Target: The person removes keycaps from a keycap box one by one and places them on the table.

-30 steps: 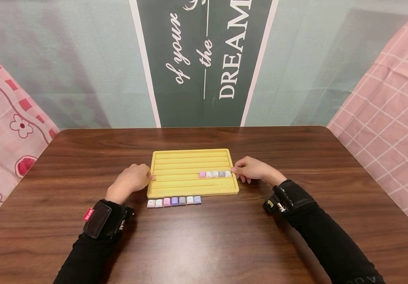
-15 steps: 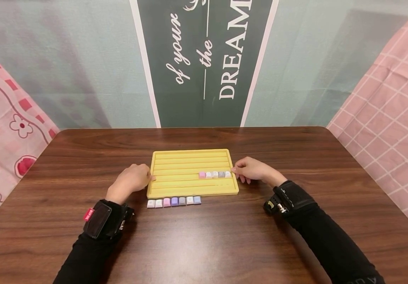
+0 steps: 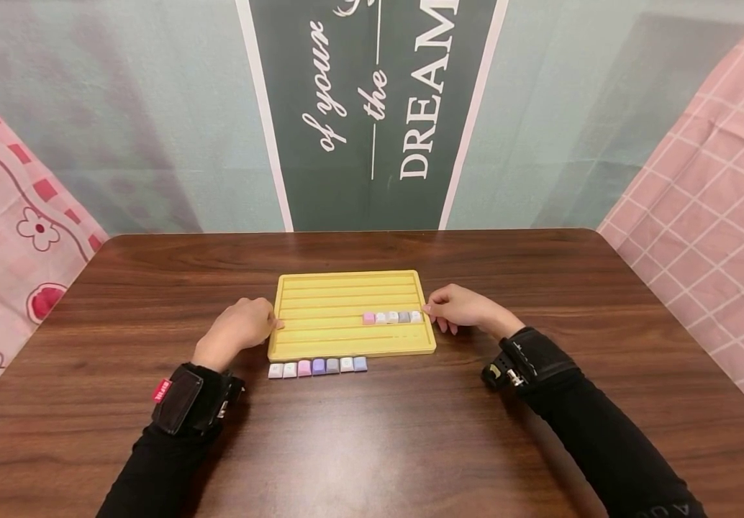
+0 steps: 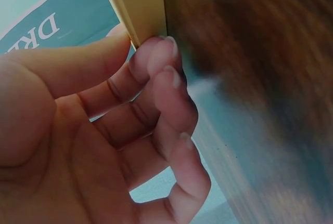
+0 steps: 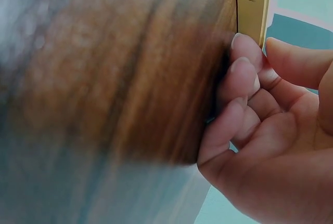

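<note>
A yellow ridged tray (image 3: 320,293) lies flat on the table in the head view. My left hand (image 3: 243,325) grips its left edge, thumb on the rim and curled fingers against the side; the tray's side (image 4: 140,5) shows above them in the left wrist view. At the right edge my right hand (image 3: 465,307) pinches the tray the same way, and the right wrist view shows thumb and fingertips at the tray's wall (image 5: 253,5). Several keycaps, among them a pink keycap (image 3: 368,318) and a grey keycap (image 3: 404,316), sit in one groove at the right.
Along the tray's front edge stands a row of several loose keycaps, including a purple keycap (image 3: 318,367) and a blue keycap (image 3: 360,364). The dark wooden table (image 3: 372,453) reaches back to a hanging cloth (image 3: 534,122) with lettering; pink cloths hang at both sides.
</note>
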Demonstrator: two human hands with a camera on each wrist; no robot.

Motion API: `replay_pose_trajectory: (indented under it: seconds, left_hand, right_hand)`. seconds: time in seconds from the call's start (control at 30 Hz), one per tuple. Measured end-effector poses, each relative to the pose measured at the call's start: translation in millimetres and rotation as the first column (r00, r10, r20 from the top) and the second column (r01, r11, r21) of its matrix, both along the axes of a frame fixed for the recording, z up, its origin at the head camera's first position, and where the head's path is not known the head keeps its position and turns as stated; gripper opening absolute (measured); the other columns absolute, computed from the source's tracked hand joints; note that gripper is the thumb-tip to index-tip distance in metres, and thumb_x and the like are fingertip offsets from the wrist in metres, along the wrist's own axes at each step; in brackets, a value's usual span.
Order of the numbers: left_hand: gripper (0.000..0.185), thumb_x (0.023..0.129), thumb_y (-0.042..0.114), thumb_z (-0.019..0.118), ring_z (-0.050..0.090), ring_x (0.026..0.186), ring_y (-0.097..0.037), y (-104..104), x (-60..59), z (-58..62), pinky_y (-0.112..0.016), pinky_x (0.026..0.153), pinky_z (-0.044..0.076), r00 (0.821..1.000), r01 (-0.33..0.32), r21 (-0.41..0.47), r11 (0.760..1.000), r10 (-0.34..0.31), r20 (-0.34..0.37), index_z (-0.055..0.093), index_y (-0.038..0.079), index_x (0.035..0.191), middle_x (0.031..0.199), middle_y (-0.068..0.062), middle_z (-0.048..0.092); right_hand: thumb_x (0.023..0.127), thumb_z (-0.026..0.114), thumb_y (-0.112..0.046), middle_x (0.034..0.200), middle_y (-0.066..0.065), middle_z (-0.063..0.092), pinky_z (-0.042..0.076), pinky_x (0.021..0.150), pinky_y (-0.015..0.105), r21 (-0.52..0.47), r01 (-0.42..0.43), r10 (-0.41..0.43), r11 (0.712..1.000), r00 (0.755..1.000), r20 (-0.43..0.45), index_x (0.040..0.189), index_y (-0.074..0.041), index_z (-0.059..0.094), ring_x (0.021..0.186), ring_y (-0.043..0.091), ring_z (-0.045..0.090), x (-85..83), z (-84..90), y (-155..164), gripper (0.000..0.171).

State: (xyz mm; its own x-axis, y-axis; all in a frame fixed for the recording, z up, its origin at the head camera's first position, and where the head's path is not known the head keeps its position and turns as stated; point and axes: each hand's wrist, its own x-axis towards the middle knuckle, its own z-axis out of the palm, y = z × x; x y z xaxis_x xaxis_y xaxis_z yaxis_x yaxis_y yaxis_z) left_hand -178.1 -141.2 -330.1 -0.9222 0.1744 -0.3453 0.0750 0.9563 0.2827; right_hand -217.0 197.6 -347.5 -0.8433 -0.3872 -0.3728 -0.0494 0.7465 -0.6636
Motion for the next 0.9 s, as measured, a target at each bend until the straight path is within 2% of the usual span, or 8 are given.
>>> replay_pose_trajectory:
  seconds: [0.5,0.63,0.9]
  left_hand:
    - [0.026,0.096,0.019,0.051,0.039,0.056,-0.018,0.8,0.0,-0.7,-0.029,0.054,0.031,1.000,-0.003,0.001,1.000,0.003,-0.009,0.057,0.005,0.076,0.062,-0.004,0.037]
    - [0.029,0.096,0.019,0.051,0.038,0.056,-0.018,0.8,0.2,-0.5,-0.029,0.054,0.031,1.000,-0.002,0.003,1.000,0.002,-0.011,0.055,0.006,0.071,0.061,-0.003,0.035]
    - [0.027,0.096,0.019,0.051,0.039,0.056,-0.018,1.4,1.0,-0.2,-0.029,0.054,0.031,1.000,-0.010,0.003,1.000,0.010,-0.003,0.058,0.005,0.075,0.062,-0.003,0.036]
  right_hand:
    - [0.098,0.048,-0.013,0.061,0.007,0.054,0.043,0.050,0.028,-0.033,0.006,-0.005,0.999,1.000,0.030,0.079,0.000,0.057,0.049,0.015,0.050,1.1,2.9,1.1,0.025]
    - [0.098,0.047,-0.014,0.062,0.007,0.055,0.043,0.050,0.028,-0.027,-0.002,0.003,1.000,1.000,0.028,0.079,0.000,0.056,0.049,0.015,0.051,0.9,3.4,1.0,0.025]
    - [0.097,0.048,-0.014,0.063,0.008,0.056,0.040,0.050,0.027,-0.031,0.001,0.000,1.000,1.000,0.026,0.079,0.000,0.056,0.050,0.017,0.053,1.5,5.5,1.5,0.024]
